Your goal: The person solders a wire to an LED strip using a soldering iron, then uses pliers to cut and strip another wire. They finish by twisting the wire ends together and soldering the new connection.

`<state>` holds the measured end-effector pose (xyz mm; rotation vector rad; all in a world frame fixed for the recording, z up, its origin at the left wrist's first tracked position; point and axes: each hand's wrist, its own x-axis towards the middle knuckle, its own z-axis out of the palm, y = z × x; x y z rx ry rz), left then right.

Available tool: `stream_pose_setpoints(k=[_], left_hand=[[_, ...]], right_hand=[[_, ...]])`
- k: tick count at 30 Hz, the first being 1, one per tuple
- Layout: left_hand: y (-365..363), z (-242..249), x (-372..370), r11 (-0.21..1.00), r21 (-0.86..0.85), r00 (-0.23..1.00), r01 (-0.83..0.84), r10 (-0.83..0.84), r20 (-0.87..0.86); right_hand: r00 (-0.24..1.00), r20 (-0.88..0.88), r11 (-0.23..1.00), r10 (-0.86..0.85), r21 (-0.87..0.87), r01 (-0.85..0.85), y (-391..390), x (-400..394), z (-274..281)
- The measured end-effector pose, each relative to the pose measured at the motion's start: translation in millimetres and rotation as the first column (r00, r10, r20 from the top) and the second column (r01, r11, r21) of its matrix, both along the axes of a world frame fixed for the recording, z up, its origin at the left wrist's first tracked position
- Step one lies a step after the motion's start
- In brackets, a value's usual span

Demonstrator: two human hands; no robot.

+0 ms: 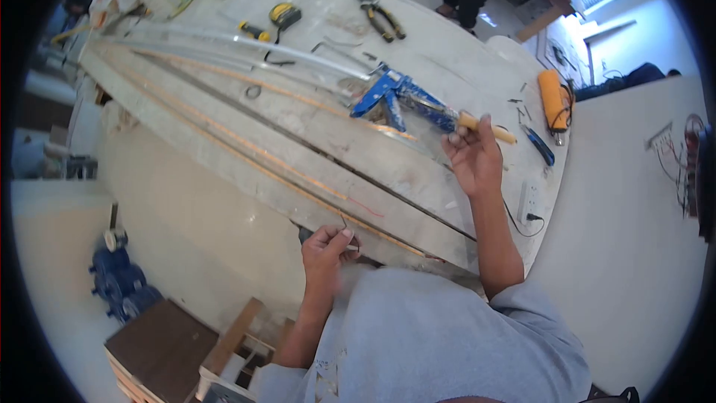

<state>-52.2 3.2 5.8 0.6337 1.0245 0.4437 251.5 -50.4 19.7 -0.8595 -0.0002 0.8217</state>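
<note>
My right hand (476,160) is closed around the wooden handle of what looks like a soldering iron (488,128). Its thin metal shaft points left, over a blue caulking gun (403,97) lying on the table. Lower down, near the table's front edge, my left hand (327,248) pinches a thin, dark piece of wire (344,221). Just beyond those fingers runs a long, narrow orange-yellow strip (298,192). Beside it another such strip (291,169) ends in a loose red wire (367,207). A dark channel (350,169) lies parallel behind them.
Pliers (380,15), a tape measure (284,15) and a yellow-black screwdriver (254,30) lie at the back. An orange heat gun (553,104), a utility knife (538,145) and a power strip (529,201) are on the right. A brown-topped box (173,339) stands below left.
</note>
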Motion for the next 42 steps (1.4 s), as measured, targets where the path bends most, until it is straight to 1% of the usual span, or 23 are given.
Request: stream_pose_setpoints(k=[1,2,3,5,6,8,9,11,12,15,16,17,18,19,21,23,25,28,30,35,37,39,42], left_hand=[[3.1,3.3,-0.5,1.0,0.012,1.0,-0.018,0.018,0.004],[7.0,6.0,-1.0,1.0,0.028,1.0,0.015,-0.015,0.016],[10.6,8.1,-2.3,1.0,0.022,0.999,0.004,-0.005,0.042],[18.5,10.5,-8.9,1.0,0.018,0.998,0.014,-0.015,0.066],[24.2,9.4,-11.2,0.999,0.033,0.997,0.022,-0.024,0.072],[36.1,7.1,-13.5,0.998,0.049,0.996,0.037,-0.041,0.081],[41.9,6.0,-14.9,0.998,0.048,0.994,0.048,-0.052,0.092],[55.2,6.2,-19.2,0.996,0.049,0.991,0.076,-0.081,0.102],[63.7,6.7,-19.8,0.992,0.049,0.988,0.119,-0.124,0.097],[87.9,13.3,-22.4,0.979,0.074,0.975,0.188,-0.196,0.107],[95.1,16.8,-24.3,0.974,0.095,0.97,0.204,-0.215,0.116],[101.9,20.1,-26.8,0.973,0.093,0.968,0.209,-0.22,0.12],[108.5,23.4,-29.3,0.978,0.089,0.971,0.188,-0.199,0.134],[114.8,25.4,-31.2,0.983,0.083,0.973,0.166,-0.177,0.149],[127.8,27.7,-37.2,0.982,0.077,0.973,0.171,-0.18,0.143],[141.6,26.6,-42.2,0.981,0.077,0.973,0.176,-0.186,0.138],[154.8,22.3,-45.7,0.98,0.063,0.965,0.19,-0.198,0.173],[173.3,19.8,-49.7,0.975,0.057,0.949,0.215,-0.223,0.224],[184.7,20.1,-51.4,0.969,0.067,0.947,0.239,-0.248,0.206],[207.3,19.2,-51.3,0.963,0.062,0.941,0.263,-0.27,0.202],[214.8,18.2,-48.2,0.966,0.062,0.936,0.25,-0.258,0.24],[222.9,20.8,-44.3,0.964,0.06,0.933,0.258,-0.265,0.242],[234.9,23.8,-36.9,0.96,0.064,0.927,0.274,-0.281,0.25]], right_hand=[[1.0,-0.012,1.0,-0.022,0.006,0.022,6.0,10.9,4.1],[0.999,-0.023,0.999,-0.044,0.011,0.045,10.1,21.1,8.6],[0.997,-0.014,0.997,-0.074,0.023,0.074,10.8,32.0,11.6],[0.986,0.081,0.987,-0.149,-0.04,0.153,9.3,43.1,17.8],[0.983,0.086,0.985,-0.165,-0.031,0.168,11.5,44.2,20.1],[0.92,0.38,0.928,-0.098,-0.298,0.222,24.3,36.9,33.5],[0.918,0.383,0.926,-0.107,-0.297,0.232,34.8,35.4,36.7],[0.795,0.592,0.869,0.134,-0.456,0.193,62.2,36.8,41.9],[0.793,0.597,0.868,0.122,-0.452,0.207,76.2,39.0,40.9],[0.689,0.679,0.8,0.252,-0.548,0.247,111.9,46.2,32.7],[0.689,0.681,0.797,0.249,-0.549,0.254,119.5,48.2,30.7],[0.674,0.684,0.759,0.28,-0.587,0.281,126.8,49.7,28.7],[0.659,0.685,0.718,0.312,-0.624,0.308,133.8,52.2,27.6],[0.657,0.685,0.713,0.314,-0.627,0.313,139.9,54.2,32.0],[0.685,0.636,0.665,0.356,-0.687,0.293,148.4,56.8,40.7],[0.68,0.632,0.652,0.373,-0.7,0.293,157.7,63.0,42.8],[0.674,0.629,0.641,0.386,-0.709,0.294,168.7,69.3,43.1],[0.673,0.624,0.586,0.397,-0.736,0.338,180.0,76.8,44.1],[0.658,0.628,0.53,0.416,-0.755,0.386,183.7,81.1,49.0],[0.691,0.59,0.518,0.417,-0.78,0.352,190.4,75.8,44.0],[0.697,0.572,0.502,0.432,-0.795,0.341,193.8,74.2,32.7],[0.767,0.512,0.515,0.388,-0.81,0.281,198.2,74.9,19.2],[0.8,0.488,0.495,0.35,-0.821,0.284,201.3,86.9,5.2]])
